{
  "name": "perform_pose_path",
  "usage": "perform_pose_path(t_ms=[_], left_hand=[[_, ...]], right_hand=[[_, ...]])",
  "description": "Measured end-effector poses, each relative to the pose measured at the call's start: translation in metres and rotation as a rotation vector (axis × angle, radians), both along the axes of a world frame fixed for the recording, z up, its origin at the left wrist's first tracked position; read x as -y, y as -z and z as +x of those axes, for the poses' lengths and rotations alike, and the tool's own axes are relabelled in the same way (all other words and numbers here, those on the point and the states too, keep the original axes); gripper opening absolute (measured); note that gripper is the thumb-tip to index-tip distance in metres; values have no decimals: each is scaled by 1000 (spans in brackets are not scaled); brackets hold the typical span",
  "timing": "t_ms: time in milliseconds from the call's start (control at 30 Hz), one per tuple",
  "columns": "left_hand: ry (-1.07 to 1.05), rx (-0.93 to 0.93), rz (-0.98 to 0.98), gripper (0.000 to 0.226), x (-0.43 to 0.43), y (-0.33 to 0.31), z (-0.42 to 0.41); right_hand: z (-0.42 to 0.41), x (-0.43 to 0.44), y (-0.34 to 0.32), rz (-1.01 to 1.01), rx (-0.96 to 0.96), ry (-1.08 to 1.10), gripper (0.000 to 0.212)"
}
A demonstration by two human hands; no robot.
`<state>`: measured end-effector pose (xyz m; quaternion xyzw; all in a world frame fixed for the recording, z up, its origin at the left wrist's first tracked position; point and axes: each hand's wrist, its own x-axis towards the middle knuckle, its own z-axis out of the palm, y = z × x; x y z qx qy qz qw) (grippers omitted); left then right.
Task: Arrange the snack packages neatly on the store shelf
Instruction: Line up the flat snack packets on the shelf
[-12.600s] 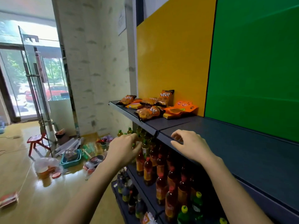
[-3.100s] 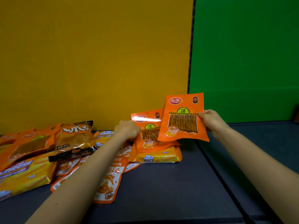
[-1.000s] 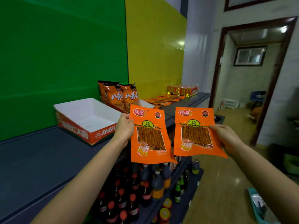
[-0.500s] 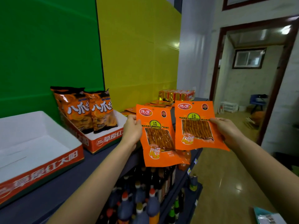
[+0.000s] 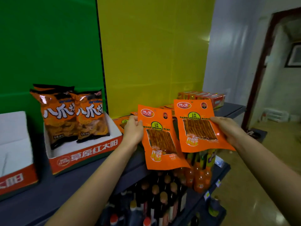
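Two flat orange snack packets are held face-up to the right of the red-and-white carton (image 5: 84,154), out over the front edge of the dark shelf (image 5: 48,193); the left hand (image 5: 133,129) pinches the left packet (image 5: 160,139) by its left edge, thumb on the front and fingers curled behind; the right hand (image 5: 228,129) grips the right packet (image 5: 198,126) by its right edge in the same way; the right packet sits farther from the carton, its inner edge just overlapping the other. Inside the carton two orange chip bags (image 5: 58,115) stand upright; more flat orange packets (image 5: 122,121) lie just right of it; shiny boxes (image 5: 203,95) sit well to its right; a second carton (image 5: 14,152) stands to its left; bottles (image 5: 162,193) fill the tier below it.
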<state>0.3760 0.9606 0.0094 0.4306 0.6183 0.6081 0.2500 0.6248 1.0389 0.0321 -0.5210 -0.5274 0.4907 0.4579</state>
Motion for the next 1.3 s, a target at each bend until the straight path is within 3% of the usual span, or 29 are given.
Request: perform_pose_path(t_ms=[533,767,1100,1300], left_hand=[[-494,-18,-165,12,-63,6,-21],[-683,-366,-265,23,-66,14,-18],[-789,-581,-389,22,-65,21,-12],[-787,-750,-429,27,-62,25,-12]], right_hand=[[-48,-168,6,54,164,-476,18],[-81,-188,26,122,269,-558,17],[-105,-198,41,371,542,-439,28],[-101,-197,42,503,727,-407,19]])
